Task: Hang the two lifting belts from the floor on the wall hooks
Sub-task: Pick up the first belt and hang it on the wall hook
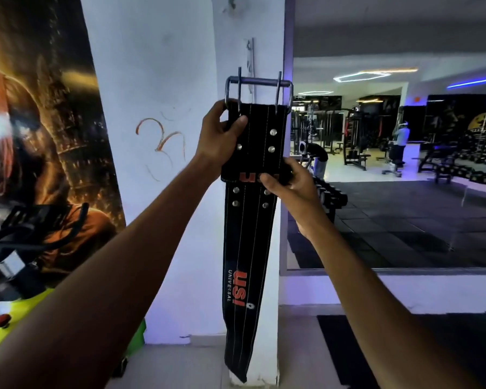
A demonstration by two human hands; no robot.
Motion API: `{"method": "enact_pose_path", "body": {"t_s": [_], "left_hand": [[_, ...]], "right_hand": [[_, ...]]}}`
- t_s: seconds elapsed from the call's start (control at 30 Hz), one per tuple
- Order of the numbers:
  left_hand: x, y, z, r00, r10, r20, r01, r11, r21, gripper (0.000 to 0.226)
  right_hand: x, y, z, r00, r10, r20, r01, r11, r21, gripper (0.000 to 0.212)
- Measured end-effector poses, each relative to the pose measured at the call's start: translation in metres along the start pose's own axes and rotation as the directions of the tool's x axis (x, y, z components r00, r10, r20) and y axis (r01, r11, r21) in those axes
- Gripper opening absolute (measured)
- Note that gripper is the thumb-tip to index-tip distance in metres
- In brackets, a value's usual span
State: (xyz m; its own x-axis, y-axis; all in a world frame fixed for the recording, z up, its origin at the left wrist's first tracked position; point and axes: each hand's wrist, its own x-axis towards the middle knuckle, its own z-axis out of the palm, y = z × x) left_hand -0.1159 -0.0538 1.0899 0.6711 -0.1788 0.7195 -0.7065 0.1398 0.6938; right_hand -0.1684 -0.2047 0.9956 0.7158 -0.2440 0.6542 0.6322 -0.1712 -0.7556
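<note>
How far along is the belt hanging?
Nothing looks hung yet. In hand: the left hand grips the black belt near its metal buckle, the right hand lower down, lifting it toward the wall hook. Left: hooking it on. The second belt isn't in view.

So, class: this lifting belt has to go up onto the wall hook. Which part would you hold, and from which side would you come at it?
Probably hold the belt at its top, just under the buckle, from the left edge, as the left hand does. That leaves the open metal frame clear for the hook above. The right hand can steady the folded flap from the right while the long tail hangs straight down.
</note>
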Motion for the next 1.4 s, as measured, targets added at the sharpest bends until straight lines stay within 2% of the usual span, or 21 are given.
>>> {"method": "enact_pose_path", "body": {"t_s": [0.1, 0.27, 0.4, 0.5, 0.57, 0.63, 0.73, 0.77, 0.83, 0.93, 1.07, 1.1, 1.13, 1.17, 1.23, 1.3, 1.33, 1.4], "left_hand": [[0.002, 0.002, -0.007, 1.0, -0.017, -0.011, 0.017, 1.0, 0.007, 0.025], [-0.001, -0.006, -0.015, 0.994, -0.095, -0.056, 0.094, 0.995, -0.025, 0.023], [-0.002, -0.009, -0.019, 0.988, -0.13, -0.086, 0.125, 0.99, -0.06, 0.017], [0.003, -0.01, -0.023, 0.984, -0.136, -0.114, 0.13, 0.99, -0.059, 0.021], [0.006, -0.009, -0.025, 0.985, -0.13, -0.118, 0.124, 0.991, -0.055, 0.018], [0.01, -0.011, -0.026, 0.984, -0.126, -0.127, 0.12, 0.991, -0.051, 0.015], [0.012, -0.013, -0.024, 0.982, -0.135, -0.129, 0.127, 0.99, -0.068, 0.014], [0.012, -0.013, -0.022, 0.982, -0.139, -0.125, 0.13, 0.989, -0.076, 0.014], [0.013, -0.013, -0.019, 0.982, -0.143, -0.121, 0.134, 0.987, -0.085, 0.014], [0.013, -0.014, -0.018, 0.982, -0.149, -0.117, 0.139, 0.986, -0.094, 0.015], [0.008, -0.021, -0.019, 0.983, -0.153, -0.106, 0.146, 0.987, -0.072, 0.014], [0.007, -0.023, -0.02, 0.982, -0.157, -0.108, 0.151, 0.986, -0.063, 0.015], [0.007, -0.025, -0.021, 0.981, -0.16, -0.108, 0.155, 0.987, -0.053, 0.016], [0.008, -0.026, -0.023, 0.982, -0.16, -0.101, 0.156, 0.987, -0.048, 0.018], [0.009, -0.028, -0.025, 0.986, -0.154, -0.068, 0.151, 0.987, -0.051, 0.019], [0.008, -0.027, -0.025, 0.99, -0.136, -0.047, 0.133, 0.989, -0.063, 0.017], [0.007, -0.027, -0.024, 0.991, -0.126, -0.043, 0.123, 0.99, -0.064, 0.017], [0.006, -0.028, -0.023, 0.994, -0.106, -0.03, 0.104, 0.992, -0.066, 0.017]], "right_hand": [[-0.006, 0.009, 0.004, 1.0, 0.019, -0.008, -0.019, 1.0, 0.015, 0.037], [-0.042, 0.048, 0.021, 0.992, 0.127, -0.027, -0.126, 0.992, 0.013, 0.011], [-0.096, 0.095, 0.023, 0.958, 0.285, -0.008, -0.285, 0.957, -0.057, 0.026], [-0.132, 0.122, 0.014, 0.906, 0.414, 0.086, -0.399, 0.905, -0.145, 0.016], [-0.136, 0.118, 0.011, 0.878, 0.463, 0.122, -0.435, 0.878, -0.202, 0.025], [-0.116, 0.102, 0.01, 0.891, 0.436, 0.125, -0.412, 0.893, -0.18, 0.028], [-0.064, 0.066, 0.013, 0.958, 0.285, -0.002, -0.285, 0.958, -0.005, 0.008], [-0.051, 0.057, 0.013, 0.968, 0.247, -0.04, -0.247, 0.969, 0.027, 0.008], [-0.044, 0.059, 0.015, 0.977, 0.211, -0.031, -0.209, 0.977, 0.041, 0.009], [-0.087, 0.098, 0.015, 0.939, 0.345, -0.008, -0.345, 0.938, -0.031, 0.025], [-0.16, 0.141, 0.009, 0.849, 0.511, 0.137, -0.505, 0.86, -0.078, 0.022], [-0.164, 0.141, 0.009, 0.829, 0.534, 0.163, -0.521, 0.845, -0.12, 0.028], [-0.16, 0.136, 0.008, 0.819, 0.546, 0.178, -0.522, 0.837, -0.164, 0.043], [-0.149, 0.127, 0.007, 0.823, 0.543, 0.165, -0.521, 0.839, -0.161, 0.058], [-0.107, 0.104, 0.003, 0.876, 0.476, 0.071, -0.478, 0.878, 0.014, 0.08], [-0.052, 0.066, 0.002, 0.943, 0.334, -0.013, -0.327, 0.93, 0.168, 0.091], [-0.024, 0.042, 0.003, 0.964, 0.263, -0.035, -0.253, 0.951, 0.177, 0.088], [0.022, 0.0, 0.011, 0.982, 0.185, -0.033, -0.181, 0.979, 0.094, 0.067]]}}
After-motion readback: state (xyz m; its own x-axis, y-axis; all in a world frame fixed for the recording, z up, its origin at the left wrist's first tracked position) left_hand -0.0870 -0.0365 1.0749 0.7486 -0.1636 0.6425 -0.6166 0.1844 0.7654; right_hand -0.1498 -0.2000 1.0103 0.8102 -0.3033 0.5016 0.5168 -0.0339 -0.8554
